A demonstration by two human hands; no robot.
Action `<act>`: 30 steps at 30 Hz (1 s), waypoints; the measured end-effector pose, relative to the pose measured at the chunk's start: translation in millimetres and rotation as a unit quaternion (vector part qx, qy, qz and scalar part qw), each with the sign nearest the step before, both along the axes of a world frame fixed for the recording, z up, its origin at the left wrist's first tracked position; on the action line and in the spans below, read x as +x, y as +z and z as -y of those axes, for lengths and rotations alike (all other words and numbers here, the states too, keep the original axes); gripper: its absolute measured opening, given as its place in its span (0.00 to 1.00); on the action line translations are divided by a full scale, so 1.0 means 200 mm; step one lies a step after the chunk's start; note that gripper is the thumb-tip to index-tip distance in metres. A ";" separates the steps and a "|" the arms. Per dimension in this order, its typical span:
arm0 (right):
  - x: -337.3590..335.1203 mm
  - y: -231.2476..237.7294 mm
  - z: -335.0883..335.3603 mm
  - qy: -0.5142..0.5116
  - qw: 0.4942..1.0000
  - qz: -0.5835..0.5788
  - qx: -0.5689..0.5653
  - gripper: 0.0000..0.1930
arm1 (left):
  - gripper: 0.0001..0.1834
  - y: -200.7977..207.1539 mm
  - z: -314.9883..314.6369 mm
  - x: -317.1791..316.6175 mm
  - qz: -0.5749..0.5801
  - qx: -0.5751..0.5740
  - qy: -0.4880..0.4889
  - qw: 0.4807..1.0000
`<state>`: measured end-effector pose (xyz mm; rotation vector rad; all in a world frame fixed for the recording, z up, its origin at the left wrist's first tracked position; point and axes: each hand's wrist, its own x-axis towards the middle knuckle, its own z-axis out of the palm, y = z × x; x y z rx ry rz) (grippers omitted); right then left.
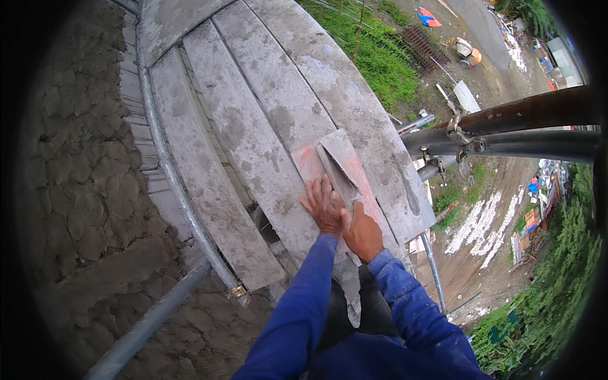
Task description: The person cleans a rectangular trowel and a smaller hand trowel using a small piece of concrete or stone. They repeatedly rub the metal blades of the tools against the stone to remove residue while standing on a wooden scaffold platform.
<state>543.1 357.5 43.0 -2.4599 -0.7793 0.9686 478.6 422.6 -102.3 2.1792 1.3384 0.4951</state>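
Steadying the trowel on the plank
Left hand (324,206) flat on hawk board (308,163), right hand (362,233) clenched round trowel (339,166) handle (prob. loading); next needs firm scoop w/o tipping.

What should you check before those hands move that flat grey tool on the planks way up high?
1. Left hand flat on the plastering tool: ok.
2. Right hand on the tool's handle side: ok, though whether it grips cannot be told.
3. Tool fully resting on the scaffold planks: ok.
4. Gaps between planks: not ok, one opens near the left hand.
5. Plank edge beside the scaffold tubes: not ok, open drop to the ground.
6. Plastered wall wet or dry: cannot tell.
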 end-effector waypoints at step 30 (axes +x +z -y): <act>0.11 -0.07 -0.11 0.034 0.998 0.053 0.025 0.24 | 0.32 0.01 0.00 0.00 -0.042 0.066 -0.019 0.997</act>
